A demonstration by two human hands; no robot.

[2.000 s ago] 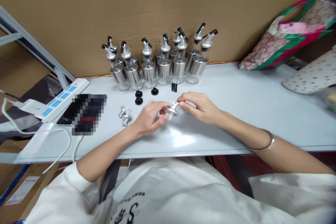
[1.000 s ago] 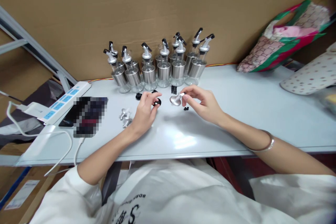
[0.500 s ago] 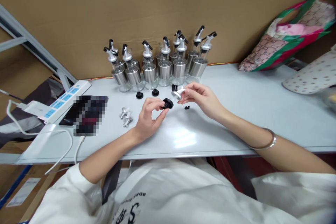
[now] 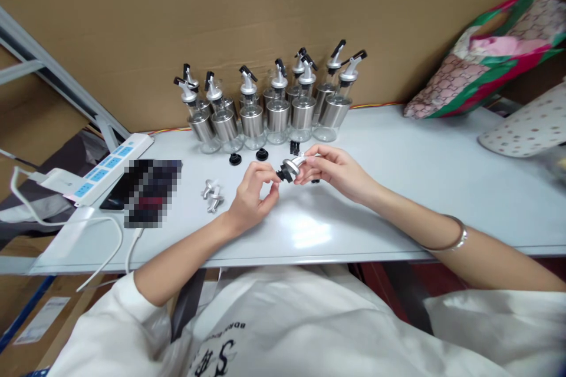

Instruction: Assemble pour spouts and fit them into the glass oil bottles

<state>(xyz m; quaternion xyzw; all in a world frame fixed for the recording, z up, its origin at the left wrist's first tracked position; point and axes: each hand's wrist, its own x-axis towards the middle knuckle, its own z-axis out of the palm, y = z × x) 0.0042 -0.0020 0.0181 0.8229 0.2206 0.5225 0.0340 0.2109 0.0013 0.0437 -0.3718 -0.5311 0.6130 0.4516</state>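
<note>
Between finger and thumb, my left hand (image 4: 256, 195) grips the ribbed end of a black rubber stopper (image 4: 283, 174). My right hand (image 4: 335, 171) pinches a silver pour spout (image 4: 292, 166) by its narrow end. The spout's round base meets the stopper, both tilted, just above the table. Two more black stoppers (image 4: 262, 154) lie behind my left hand. Several silver spouts (image 4: 213, 195) sit in a small pile to its left. Small black pieces (image 4: 295, 147) lie beyond my right hand, and others (image 4: 315, 181) are partly hidden under it.
Several glass-and-steel bottles (image 4: 277, 118) with spouts stand along the cardboard backing. At left are a white power strip (image 4: 117, 165) with cables and a dark phone-like device (image 4: 152, 194), blurred out. A patterned bag (image 4: 455, 82) and a spotted white object (image 4: 526, 126) stand at right.
My hands have come together. The silver spout, held apart from the black stopper before, now has its base against it.
</note>
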